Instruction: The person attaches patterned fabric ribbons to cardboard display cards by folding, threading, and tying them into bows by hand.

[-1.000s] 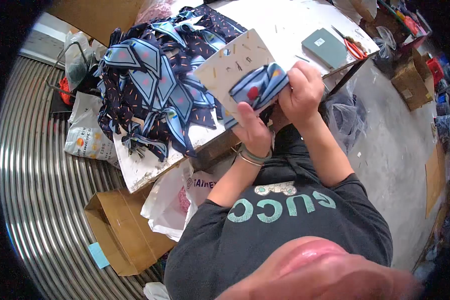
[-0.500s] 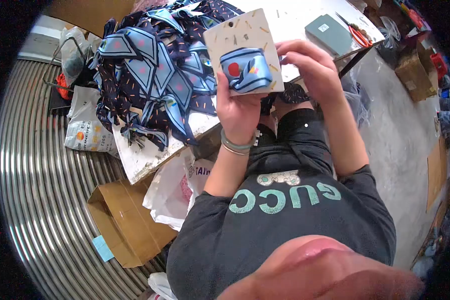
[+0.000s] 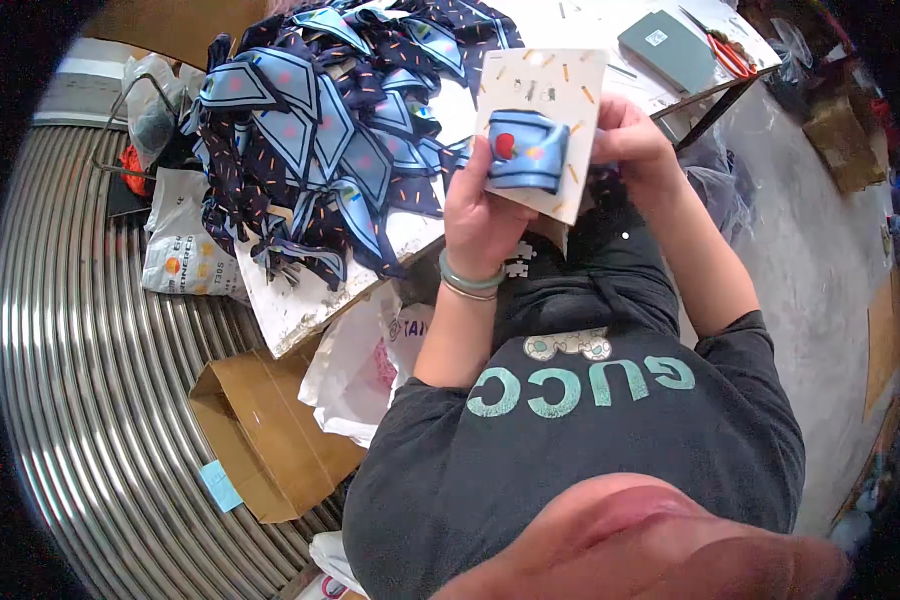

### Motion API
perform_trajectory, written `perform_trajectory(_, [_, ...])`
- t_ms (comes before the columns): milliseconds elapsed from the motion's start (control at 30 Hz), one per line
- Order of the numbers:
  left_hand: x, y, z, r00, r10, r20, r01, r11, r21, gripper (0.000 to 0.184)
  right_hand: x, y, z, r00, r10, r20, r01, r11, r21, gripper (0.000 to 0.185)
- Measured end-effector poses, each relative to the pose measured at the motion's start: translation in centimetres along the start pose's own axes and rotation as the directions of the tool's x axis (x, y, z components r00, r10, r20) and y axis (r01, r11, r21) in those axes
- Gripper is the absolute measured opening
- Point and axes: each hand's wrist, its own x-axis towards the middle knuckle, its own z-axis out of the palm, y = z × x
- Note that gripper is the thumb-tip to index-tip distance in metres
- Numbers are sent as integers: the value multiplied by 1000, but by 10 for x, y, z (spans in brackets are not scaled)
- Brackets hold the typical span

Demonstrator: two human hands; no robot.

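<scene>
A cream card [image 3: 540, 85] with small orange dashes is held up over the table's front edge. Blue fabric with dark stripes and a red spot [image 3: 528, 150] lies folded across its front. My left hand [image 3: 480, 215] grips the card's lower left side, thumb on the front beside the fabric. My right hand [image 3: 635, 145] is closed at the card's right edge, its fingertips partly behind the card. Left of the card, a heap of navy and light blue fabric pieces [image 3: 335, 150] covers part of the white table [image 3: 295, 325].
A grey-green box [image 3: 668, 52] and red-handled scissors [image 3: 732, 56] lie at the table's right. Below the table's left part are a white plastic bag [image 3: 345, 380] and an open cardboard box [image 3: 270, 430]. Another carton [image 3: 845, 145] stands on the floor at right.
The card has moved right and slightly down and turned a little since half a second ago. My right hand, then apart from it with fingers spread, has closed in at its right edge.
</scene>
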Motion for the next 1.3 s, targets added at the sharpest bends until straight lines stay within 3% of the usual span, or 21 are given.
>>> perform_trajectory(67, [1, -4, 17, 993, 21, -114, -22, 1000, -9, 48, -2, 9, -12, 1000, -3, 15, 4, 999, -32, 30])
perform_trajectory(133, [2, 0, 16, 997, 8, -77, -8, 1000, 3, 47, -3, 6, -6, 997, 63, -40, -60, 995, 80, 27])
perform_trajectory(200, [0, -2, 26, 961, 40, -273, -19, 997, 80, 46, -4, 3, -13, 978, 204, -51, -204, 979, 1, 26])
perform_trajectory(267, [-2, 2, -2, 987, 29, -160, -5, 989, 150, 43, -9, 8, -8, 976, 164, -145, -170, 985, -31, 25])
perform_trajectory(333, [-6, 4, 0, 983, 96, -157, -53, 964, 260, 40, -13, 14, -21, 936, 352, -22, -352, 936, 16, 25])
perform_trajectory(367, [-7, 8, -2, 992, 72, -108, -45, 970, 241, 38, -14, 17, -26, 947, 277, 165, -292, 953, 80, 33])
perform_trajectory(400, [-8, 14, -2, 997, 50, -61, -35, 975, 220, 38, -17, 19, -21, 947, 277, 161, -294, 952, 90, 33])
perform_trajectory(467, [-9, 19, 2, 997, 75, 18, -77, 951, 300, 40, -21, 25, -7, 989, 139, 50, -148, 903, 404, 44])
perform_trajectory(500, [-10, 21, 5, 997, 76, -15, -66, 934, 352, 42, -24, 26, -5, 976, 201, 79, -215, 859, 464, 50])
perform_trajectory(633, [-16, 31, 6, 999, 16, -35, 4, 868, 497, 36, -44, 46, -6, 974, 227, -4, -197, 856, 477, 50])
perform_trajectory(733, [-11, 33, 3, 997, 3, -74, 34, 869, 493, 37, -44, 31, -4, 982, 134, -136, -130, 991, 37, 45])
perform_trajectory(767, [-10, 33, 0, 998, -10, -65, 40, 876, 480, 37, -43, 21, -1, 997, 47, 63, -49, 998, 45, 37])
perform_trajectory(800, [-10, 31, -1, 998, -10, -60, 38, 876, 481, 37, -42, 21, -1, 997, 43, 64, -46, 998, 42, 37])
perform_trajectory(867, [-8, 24, -3, 997, 49, -58, -21, 911, 411, 36, -42, 23, -2, 996, 28, -84, -34, 997, -75, 37])
perform_trajectory(900, [-9, 23, -4, 998, 36, -49, -13, 918, 397, 36, -41, 24, 1, 995, -30, -92, 18, 992, -126, 38])
perform_trajectory(1033, [-12, 20, -5, 998, 36, -52, -10, 903, 430, 35, -41, 20, -2, 999, -12, -41, 4, 983, -184, 38])
perform_trajectory(1100, [-14, 18, -3, 999, 45, -19, -33, 908, 418, 36, -44, 15, -4, 983, 177, 50, -174, 983, -64, 37])
perform_trajectory(1167, [-15, 17, -2, 996, 86, 19, -86, 907, 413, 39, -43, 25, -16, 982, 190, 27, -190, 982, 17, 37])
perform_trajectory(1233, [-17, 20, -10, 997, 80, 7, -75, 904, 422, 39, -41, 32, -3, 988, 94, -126, -70, 980, 185, 39])
perform_trajectory(1267, [-18, 21, -14, 997, 80, -4, -70, 900, 431, 40, -42, 36, -11, 987, 94, -127, -69, 980, 186, 39])
perform_trajectory(1300, [-18, 22, -11, 997, 79, 13, -77, 902, 424, 40, -40, 39, -16, 991, 131, -8, -122, 943, 309, 42])
